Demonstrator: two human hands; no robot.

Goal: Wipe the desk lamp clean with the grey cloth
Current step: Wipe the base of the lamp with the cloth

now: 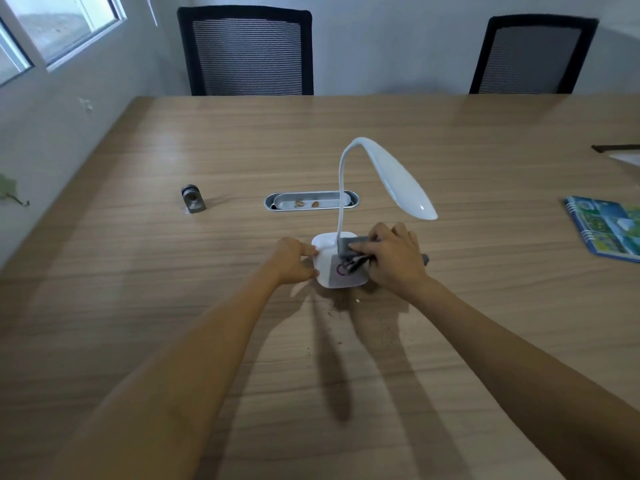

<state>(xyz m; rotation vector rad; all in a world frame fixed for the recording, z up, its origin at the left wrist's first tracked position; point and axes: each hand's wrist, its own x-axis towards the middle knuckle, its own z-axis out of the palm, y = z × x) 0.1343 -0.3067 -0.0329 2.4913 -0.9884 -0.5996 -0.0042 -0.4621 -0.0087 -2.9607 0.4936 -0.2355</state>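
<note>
Your path is open on the near table (242, 393); the lamp head (401, 181) overhangs your right hand (394, 258).

No readable text; purple ring mark, perhaps power symbol, on lamp base (325, 268)

We are stretching both bare forearms forward, our left hand (294, 260) resting half-curled with fingertips extended, our right hand (394, 258) curling its fingers downward in a grip.

An office meeting room is indicated: a long wood-grain laminate bench (450, 140) with an oval metal cable port (310, 200) set in its middle, two black mesh-backed office chairs (246, 51) drawn up opposite, plain white walls.
</note>
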